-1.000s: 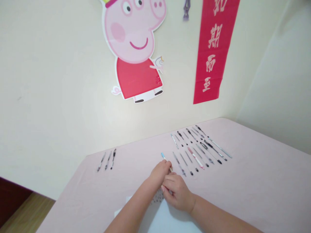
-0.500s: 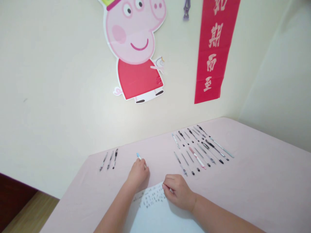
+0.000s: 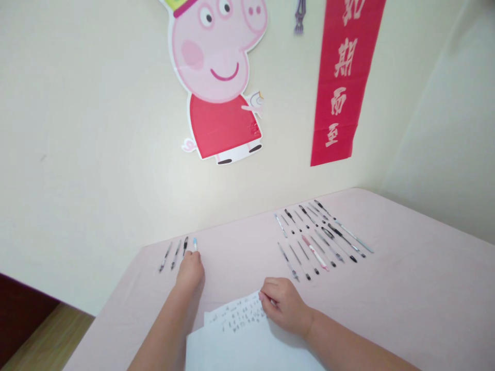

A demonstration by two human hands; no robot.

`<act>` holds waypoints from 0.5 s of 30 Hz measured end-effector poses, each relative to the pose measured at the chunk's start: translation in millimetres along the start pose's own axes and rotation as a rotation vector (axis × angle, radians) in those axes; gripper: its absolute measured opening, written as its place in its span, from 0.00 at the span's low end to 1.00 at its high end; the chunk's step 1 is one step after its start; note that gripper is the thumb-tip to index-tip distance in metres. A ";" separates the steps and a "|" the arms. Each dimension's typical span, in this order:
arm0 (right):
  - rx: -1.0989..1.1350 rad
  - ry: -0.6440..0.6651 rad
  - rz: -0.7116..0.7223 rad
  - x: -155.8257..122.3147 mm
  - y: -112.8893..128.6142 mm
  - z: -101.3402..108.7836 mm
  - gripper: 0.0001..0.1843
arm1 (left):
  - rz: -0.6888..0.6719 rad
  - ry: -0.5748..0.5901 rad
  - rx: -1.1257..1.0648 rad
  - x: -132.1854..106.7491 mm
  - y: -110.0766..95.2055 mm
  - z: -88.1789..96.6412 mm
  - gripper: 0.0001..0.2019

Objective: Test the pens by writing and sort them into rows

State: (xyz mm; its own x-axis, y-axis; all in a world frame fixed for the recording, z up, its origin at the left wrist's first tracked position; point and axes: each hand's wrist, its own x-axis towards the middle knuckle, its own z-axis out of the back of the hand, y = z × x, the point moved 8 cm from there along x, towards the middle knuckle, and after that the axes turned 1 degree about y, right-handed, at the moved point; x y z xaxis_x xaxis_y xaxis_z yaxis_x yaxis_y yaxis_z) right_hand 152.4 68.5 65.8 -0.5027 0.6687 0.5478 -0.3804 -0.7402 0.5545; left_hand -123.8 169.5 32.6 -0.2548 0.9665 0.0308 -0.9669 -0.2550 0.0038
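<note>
My left hand (image 3: 191, 269) is closed on a pen (image 3: 195, 242) with a light-blue end; that end sticks out past the fingers and the rest is hidden. Just left of it lies a black-capped pen (image 3: 185, 244), partly covered by the hand, and two more slim pens (image 3: 165, 257) lie beside that one. My right hand (image 3: 284, 304) pinches the top right corner of a white sheet of paper (image 3: 247, 350). Rows of handwriting run near the sheet's upper edge, and part of another sheet shows behind it.
Several pens and refills lie in two slanted rows on the right of the pink tablecloth (image 3: 417, 288), among them a pink-and-white pen (image 3: 315, 252). Behind the table rises a wall with a cartoon pig cutout (image 3: 226, 126) and a red banner (image 3: 342, 82).
My left hand has moved left with the light-blue-ended pen, beside the black-capped pen. My right hand stays at the paper's corner.
</note>
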 end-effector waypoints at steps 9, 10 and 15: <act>0.006 0.005 -0.017 2.8 -1.0 0.7 0.14 | 0.025 -0.041 0.037 13.1 13.2 4.5 0.16; 0.006 0.005 -0.018 2.8 -0.8 0.9 0.14 | 0.024 -0.042 0.038 13.5 13.5 4.6 0.16; -0.003 0.005 -0.023 1.7 -1.3 0.5 0.14 | 0.018 -0.045 0.045 12.8 13.9 7.9 0.16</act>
State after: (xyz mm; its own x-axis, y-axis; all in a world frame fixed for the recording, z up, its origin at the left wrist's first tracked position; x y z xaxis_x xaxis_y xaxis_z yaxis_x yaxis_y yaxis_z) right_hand 152.4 70.6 66.3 -0.4973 0.6854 0.5319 -0.3942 -0.7247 0.5652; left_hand -140.4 178.1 41.0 -0.2701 0.9598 0.0766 -0.9605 -0.2741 0.0473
